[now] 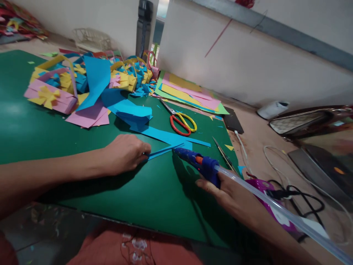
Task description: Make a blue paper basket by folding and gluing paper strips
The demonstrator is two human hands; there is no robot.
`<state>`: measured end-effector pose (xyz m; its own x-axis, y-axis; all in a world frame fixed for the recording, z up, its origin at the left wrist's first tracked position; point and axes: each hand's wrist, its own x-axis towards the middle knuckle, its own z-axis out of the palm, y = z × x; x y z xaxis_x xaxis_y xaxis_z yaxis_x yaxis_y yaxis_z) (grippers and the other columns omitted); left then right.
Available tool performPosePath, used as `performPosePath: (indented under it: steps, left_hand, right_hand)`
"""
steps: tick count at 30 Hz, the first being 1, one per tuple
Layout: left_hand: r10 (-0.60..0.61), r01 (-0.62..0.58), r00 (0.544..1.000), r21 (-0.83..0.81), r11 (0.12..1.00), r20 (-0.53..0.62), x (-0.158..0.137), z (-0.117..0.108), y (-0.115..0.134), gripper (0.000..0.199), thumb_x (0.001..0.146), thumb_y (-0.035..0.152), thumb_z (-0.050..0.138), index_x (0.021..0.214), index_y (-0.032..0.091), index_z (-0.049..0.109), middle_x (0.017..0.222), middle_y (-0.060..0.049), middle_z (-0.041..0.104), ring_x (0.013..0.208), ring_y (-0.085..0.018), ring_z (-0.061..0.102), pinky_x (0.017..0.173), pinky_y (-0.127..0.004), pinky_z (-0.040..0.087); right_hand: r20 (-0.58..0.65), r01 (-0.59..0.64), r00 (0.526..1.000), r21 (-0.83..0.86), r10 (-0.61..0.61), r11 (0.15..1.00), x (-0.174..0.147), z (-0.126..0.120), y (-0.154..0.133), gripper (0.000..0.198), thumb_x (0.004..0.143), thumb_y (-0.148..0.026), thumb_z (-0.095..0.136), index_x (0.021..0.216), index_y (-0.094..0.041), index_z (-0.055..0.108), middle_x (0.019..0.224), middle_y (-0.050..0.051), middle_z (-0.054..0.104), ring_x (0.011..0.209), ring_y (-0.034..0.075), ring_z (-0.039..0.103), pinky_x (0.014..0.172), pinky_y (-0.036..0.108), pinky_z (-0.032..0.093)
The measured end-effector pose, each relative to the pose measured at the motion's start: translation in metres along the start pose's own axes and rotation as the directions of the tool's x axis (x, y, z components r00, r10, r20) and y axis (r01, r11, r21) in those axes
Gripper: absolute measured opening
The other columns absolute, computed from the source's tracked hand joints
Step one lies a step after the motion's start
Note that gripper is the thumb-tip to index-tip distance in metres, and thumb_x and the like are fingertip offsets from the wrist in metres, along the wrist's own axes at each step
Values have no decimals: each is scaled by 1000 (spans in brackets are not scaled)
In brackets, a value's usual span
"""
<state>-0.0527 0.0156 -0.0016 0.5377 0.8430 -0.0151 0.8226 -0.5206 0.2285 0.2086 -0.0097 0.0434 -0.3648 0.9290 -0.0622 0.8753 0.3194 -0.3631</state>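
My left hand (125, 154) is closed in a pinch on narrow blue paper strips (161, 151), which stick out to the right over the green table mat (132, 198). In my right hand (220, 189) is a blue hot glue gun (197, 160), its nozzle tip at the strips. A long clear glue stick (256, 195) runs out of its back toward the lower right. Under and behind the strips lie more blue paper pieces (154, 133). Scissors (180, 119) with red and yellow handles rest just beyond them.
Small paper baskets (52, 94) with bows stand at the back left, near curled blue sheets (95, 81). Coloured paper sheets (187, 94) are stacked at the back. At right are a second pointed tool (222, 152), a phone (233, 120), cables and a purple power strip (271, 202).
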Motion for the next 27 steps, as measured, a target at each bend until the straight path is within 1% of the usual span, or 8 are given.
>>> performPosePath:
  steps: [3,8,13,16,18,20,23,27]
  left_hand:
    - [-14,14,1000,0,1000,-3,1,-2,1,20,82,25,49,73,17,65,65,-5,66,56,-14,57,48,-24,25]
    - [-16,17,1000,-57,998,6,1,-8,1,23,80,19,47,65,15,64,56,-4,61,48,-12,48,47,-25,21]
    - [43,-25,997,-274,961,57,4,-16,-6,20,75,13,47,64,13,64,54,-1,57,48,-9,44,47,-22,27]
    - [39,0,995,-397,918,91,7,-17,-11,17,74,16,49,66,12,64,55,0,57,50,-9,46,47,-19,30]
    - [21,31,993,-431,902,117,9,-17,-13,16,73,17,50,66,12,64,54,0,57,50,-9,46,46,-19,31]
    - [23,37,992,-448,893,127,11,-17,-14,15,72,16,51,66,11,64,53,0,56,49,-8,46,46,-19,31]
    - [49,8,993,-460,888,110,12,-17,-16,15,71,14,50,66,11,63,52,1,53,48,-8,44,46,-18,31]
    - [78,-29,993,-466,884,86,11,-17,-18,15,71,12,50,64,11,63,51,2,51,47,-7,43,44,-18,30]
  right_hand:
    - [61,19,998,30,-21,999,-1,2,-5,32,80,-41,50,107,-27,58,63,-2,63,54,19,58,51,29,45]
    - [103,51,993,49,-56,997,-1,5,-16,37,81,-42,49,114,-27,56,68,-1,64,55,19,58,54,29,46]
    - [120,88,988,86,-98,992,1,5,-26,36,81,-38,49,114,-27,55,77,-1,66,65,19,61,59,28,48]
    - [144,114,981,101,-128,988,2,4,-30,33,80,-37,49,112,-28,56,77,-2,66,64,19,61,59,27,48]
    - [151,136,977,101,-151,985,3,4,-33,32,80,-38,49,110,-29,56,77,-2,66,65,19,61,61,27,48]
    - [161,153,973,99,-168,983,4,4,-37,29,80,-38,49,106,-29,57,78,-2,66,65,19,60,63,28,49]
    - [176,169,966,111,-187,979,5,5,-44,19,79,-38,49,93,-28,59,75,-2,65,63,18,59,64,27,49]
    - [181,188,963,90,-201,978,9,7,-50,15,78,-39,50,75,-25,56,68,-2,61,58,17,56,61,27,48]
